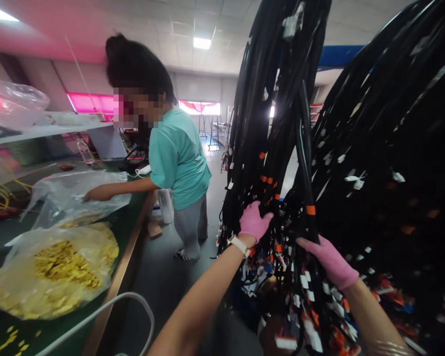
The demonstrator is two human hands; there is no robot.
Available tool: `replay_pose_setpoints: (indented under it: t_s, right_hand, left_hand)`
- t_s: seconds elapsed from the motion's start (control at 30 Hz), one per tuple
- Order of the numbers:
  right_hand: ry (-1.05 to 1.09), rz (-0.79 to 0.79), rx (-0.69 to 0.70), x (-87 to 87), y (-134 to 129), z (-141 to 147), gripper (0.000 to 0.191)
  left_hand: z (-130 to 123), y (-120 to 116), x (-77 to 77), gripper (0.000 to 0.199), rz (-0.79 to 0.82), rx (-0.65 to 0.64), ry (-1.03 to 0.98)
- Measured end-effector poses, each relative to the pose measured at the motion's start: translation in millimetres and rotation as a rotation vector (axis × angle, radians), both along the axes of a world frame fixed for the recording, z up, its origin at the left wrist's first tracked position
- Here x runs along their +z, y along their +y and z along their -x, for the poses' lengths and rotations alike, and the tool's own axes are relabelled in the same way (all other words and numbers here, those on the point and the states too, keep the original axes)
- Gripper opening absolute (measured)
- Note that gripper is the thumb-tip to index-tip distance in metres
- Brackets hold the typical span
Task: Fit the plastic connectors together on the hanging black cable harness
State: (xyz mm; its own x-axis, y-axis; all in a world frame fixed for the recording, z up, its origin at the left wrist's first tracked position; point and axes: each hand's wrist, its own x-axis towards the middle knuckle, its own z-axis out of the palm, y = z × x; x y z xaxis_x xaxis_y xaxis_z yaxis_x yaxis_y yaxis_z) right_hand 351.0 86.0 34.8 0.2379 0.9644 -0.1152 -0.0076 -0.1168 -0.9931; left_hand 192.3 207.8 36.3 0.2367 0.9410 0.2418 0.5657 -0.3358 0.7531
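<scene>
Long bundles of black cable (257, 123) hang down in front of me, with orange tape bands and many small white, orange and blue connectors (307, 296) near their lower ends. My left hand (255, 221), in a pink glove with fingertips showing and a watch at the wrist, lies against the left bundle, thumb and fingers apart. Its far fingertips are partly lost among the cables. My right hand (332, 259), also pink-gloved, reaches to a thick bundle below an orange band (310, 210). Its thumb points left across the bundle; the other fingers are hidden behind it.
A person in a teal shirt (181, 158) stands at the left, one arm over a green table (131, 217). Plastic bags (81, 193) and an open bag of yellow parts (65, 269) lie there. A white cable (133, 295) loops near the table edge. More black cables (400, 148) hang right.
</scene>
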Motion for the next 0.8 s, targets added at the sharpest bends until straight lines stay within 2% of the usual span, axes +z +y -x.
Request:
replay_pose_setpoints:
  t_s: [0.1, 0.2, 0.27, 0.37, 0.5, 0.7, 0.8]
  right_hand:
    - [-0.262, -0.008, -0.129, -8.9, 7.8, 4.0, 0.043]
    - [-0.591, 0.039, -0.240, -15.4, 17.5, 2.2, 0.044]
    - [-0.715, 0.077, -0.301, -17.0, 24.4, -3.3, 0.044]
    - [-0.784, 0.150, -0.403, -17.3, 35.5, -15.8, 0.053]
    - [-0.837, 0.249, -0.534, -18.0, 52.5, -31.8, 0.069]
    - [-0.857, 0.281, -0.593, -25.8, 76.2, -33.7, 0.072]
    - [-0.852, 0.268, -0.571, -32.1, 83.9, -23.9, 0.072]
  left_hand:
    - [-28.1, 22.8, 5.4, 0.063, -0.013, 0.020, 0.021]
    - [-39.9, 34.4, 4.9, 0.050, 0.003, 0.015, 0.032]
    - [-36.9, 36.8, 3.3, 0.040, 0.014, -0.003, 0.022]
    - [-18.8, 34.1, 0.9, 0.029, 0.078, -0.063, -0.030]
    - [18.7, 25.0, -0.1, 0.020, 0.185, -0.183, -0.150]
    - [72.9, 12.9, -5.5, 0.045, 0.505, -0.588, -0.354]
    - [88.3, 2.8, -11.5, 0.051, 0.626, -0.692, -0.395]
